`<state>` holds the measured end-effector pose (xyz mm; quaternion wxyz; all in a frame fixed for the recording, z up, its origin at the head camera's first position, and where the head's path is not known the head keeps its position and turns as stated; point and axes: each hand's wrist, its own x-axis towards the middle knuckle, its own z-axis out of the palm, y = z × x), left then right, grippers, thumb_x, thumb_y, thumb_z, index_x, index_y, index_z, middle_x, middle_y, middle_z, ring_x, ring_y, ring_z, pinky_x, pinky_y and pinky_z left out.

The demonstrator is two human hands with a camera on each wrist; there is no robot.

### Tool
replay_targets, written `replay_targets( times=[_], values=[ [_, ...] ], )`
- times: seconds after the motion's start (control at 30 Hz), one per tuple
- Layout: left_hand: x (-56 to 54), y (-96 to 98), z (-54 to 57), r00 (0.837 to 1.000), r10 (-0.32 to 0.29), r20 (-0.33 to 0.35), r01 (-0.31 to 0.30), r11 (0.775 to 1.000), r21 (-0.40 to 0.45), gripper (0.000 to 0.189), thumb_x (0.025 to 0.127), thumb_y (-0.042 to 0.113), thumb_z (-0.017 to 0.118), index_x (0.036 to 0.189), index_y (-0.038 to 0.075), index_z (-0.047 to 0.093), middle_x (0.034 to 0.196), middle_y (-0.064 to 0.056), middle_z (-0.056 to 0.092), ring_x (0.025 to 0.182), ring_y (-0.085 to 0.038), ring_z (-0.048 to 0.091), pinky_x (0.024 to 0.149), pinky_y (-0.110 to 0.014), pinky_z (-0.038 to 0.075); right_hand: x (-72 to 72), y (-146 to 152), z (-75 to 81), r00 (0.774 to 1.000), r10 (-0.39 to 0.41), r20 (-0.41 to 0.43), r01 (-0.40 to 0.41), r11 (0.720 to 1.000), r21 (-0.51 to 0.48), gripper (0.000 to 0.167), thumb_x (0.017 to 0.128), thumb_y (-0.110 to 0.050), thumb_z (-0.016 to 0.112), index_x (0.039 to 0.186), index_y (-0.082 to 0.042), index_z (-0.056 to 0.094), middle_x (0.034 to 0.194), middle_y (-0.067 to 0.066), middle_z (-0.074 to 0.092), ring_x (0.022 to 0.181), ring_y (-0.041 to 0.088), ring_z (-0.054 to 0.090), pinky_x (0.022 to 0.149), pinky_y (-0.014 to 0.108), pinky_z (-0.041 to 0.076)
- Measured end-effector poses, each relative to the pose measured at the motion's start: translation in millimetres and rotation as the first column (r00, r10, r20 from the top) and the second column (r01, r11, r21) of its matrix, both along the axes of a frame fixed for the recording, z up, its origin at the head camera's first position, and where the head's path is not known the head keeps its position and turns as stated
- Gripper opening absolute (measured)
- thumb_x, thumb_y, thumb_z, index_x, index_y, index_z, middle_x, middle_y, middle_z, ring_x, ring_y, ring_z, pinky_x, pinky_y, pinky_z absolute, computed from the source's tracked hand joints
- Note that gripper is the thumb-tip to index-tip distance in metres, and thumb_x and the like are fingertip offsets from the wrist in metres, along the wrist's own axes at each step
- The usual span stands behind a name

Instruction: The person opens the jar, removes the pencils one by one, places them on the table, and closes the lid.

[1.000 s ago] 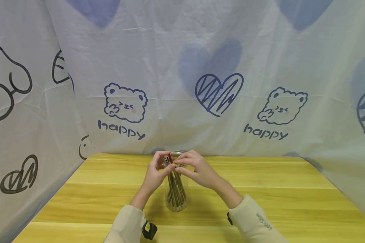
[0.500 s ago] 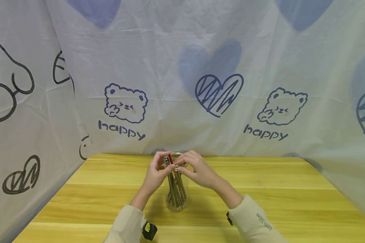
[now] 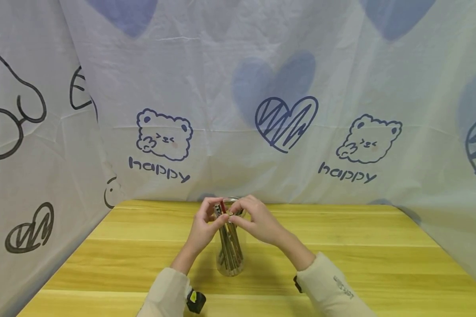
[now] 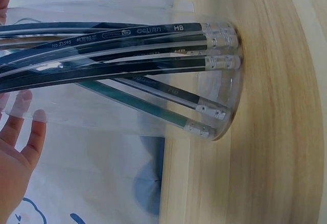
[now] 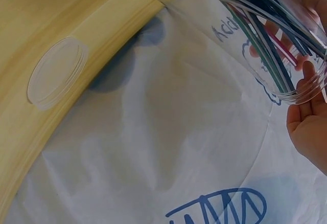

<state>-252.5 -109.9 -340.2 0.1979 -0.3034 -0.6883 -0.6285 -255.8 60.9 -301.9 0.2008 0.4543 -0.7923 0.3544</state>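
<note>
Clear jar (image 3: pixel 231 272) on tabletop (image 3: pixel 381 248), deli HB pencils (image 4: pixel 153 69) in it, erasers (image 4: pixel 224 62) down – L hand (image 3: pixel 201 222) curled round jar mouth, prob. steadying it; R hand (image 3: pixel 262 223) bent at jar rim – can't tell if pinching.

One jar (image 4: pixel 219 86), one clear disc (image 5: pixel 57 74), at least five pencils (image 4: pixel 127 71)

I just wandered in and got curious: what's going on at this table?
A person's left hand holds a clear, cylindrical jar near its top; the right hand is at the open mouth, though whether it grips anything I can't tell. Inside lean dark, slim pencils, their metal-banded ends down. The jar stands on a yellow, wood-grained table, where a clear, round, lid-like disc also lies.
</note>
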Motion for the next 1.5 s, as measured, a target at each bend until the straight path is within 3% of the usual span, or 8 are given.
replay_targets(
  times=[0.4,0.6,0.73,0.83,1.03,1.23,1.5],
  values=[
    [0.2,0.3,-0.6,1.0,0.012,0.006,-0.012,1.0,-0.012,0.037,0.083,-0.002,0.054,0.116,-0.012,0.039,0.111,-0.027,0.051,0.087,-0.008,0.053,0.07,-0.032,0.042,3.5,-2,4.8,0.991,-0.029,0.134,0.039,0.997,-0.073,0.01,0.09,-0.011,0.053,0.093,-0.003,0.057,0.089,0.004,0.055,0.082,0.017,0.049,0.069,0.031,0.043],
    [0.5,0.6,-0.2,1.0,0.01,0.008,-0.01,1.0,-0.013,0.036,0.083,-0.003,0.053,0.115,-0.012,0.039,0.109,-0.029,0.051,0.087,-0.011,0.053,0.07,-0.03,0.042,1.6,-3,5.2,0.981,0.033,0.191,-0.004,0.989,-0.151,0.01,0.091,-0.006,0.049,0.096,0.002,0.05,0.088,0.011,0.062,0.084,0.022,0.058,0.063,0.025,0.044],
    [1.2,1.4,0.6,1.0,0.026,0.003,-0.026,1.0,-0.016,0.036,0.082,-0.004,0.053,0.115,-0.012,0.04,0.107,-0.025,0.053,0.088,-0.02,0.054,0.07,-0.03,0.042,0.3,-5,6.4,0.97,0.087,0.229,-0.024,0.964,-0.263,0.005,0.091,0.002,0.044,0.094,0.004,0.041,0.084,0.018,0.062,0.077,0.027,0.06,0.05,0.021,0.034],
    [1.7,1.6,0.9,1.0,0.031,0.003,-0.031,0.999,-0.018,0.036,0.083,-0.003,0.054,0.116,-0.011,0.041,0.106,-0.023,0.054,0.089,-0.02,0.054,0.07,-0.03,0.041,-0.6,-6,7.3,0.972,0.096,0.216,-0.02,0.945,-0.327,0.004,0.091,0.005,0.043,0.091,0.005,0.039,0.081,0.021,0.06,0.065,0.026,0.055,0.045,0.021,0.028],
    [1.6,1.5,0.6,1.0,0.022,0.006,-0.022,1.0,-0.015,0.036,0.084,-0.001,0.054,0.116,-0.011,0.04,0.103,-0.022,0.054,0.087,-0.014,0.053,0.071,-0.031,0.041,-0.6,-7,9.1,0.99,0.02,0.139,0.028,0.942,-0.335,0.005,0.088,0.006,0.048,0.092,0.004,0.047,0.084,0.015,0.058,0.077,0.024,0.057,0.065,0.025,0.046],
    [1.4,1.7,0.5,0.999,0.03,0.011,-0.03,0.999,-0.017,0.035,0.083,-0.005,0.052,0.116,-0.01,0.041,0.103,-0.022,0.054,0.088,-0.01,0.053,0.071,-0.032,0.041,1.1,-6,11.7,0.999,-0.002,0.052,0.021,0.932,-0.362,0.009,0.085,0.007,0.053,0.094,0.004,0.052,0.087,0.012,0.058,0.078,0.022,0.055,0.067,0.029,0.047],
    [1.5,2.1,0.2,1.0,0.028,0.011,-0.028,1.0,-0.01,0.035,0.082,-0.008,0.051,0.116,-0.01,0.041,0.105,-0.023,0.054,0.088,-0.008,0.053,0.072,-0.034,0.041,0.3,-3,12.7,1.0,-0.019,0.001,0.018,0.922,-0.387,0.033,0.077,0.013,0.059,0.109,0.006,0.053,0.097,0.015,0.058,0.076,0.023,0.057,0.064,0.029,0.049]
  ],
)
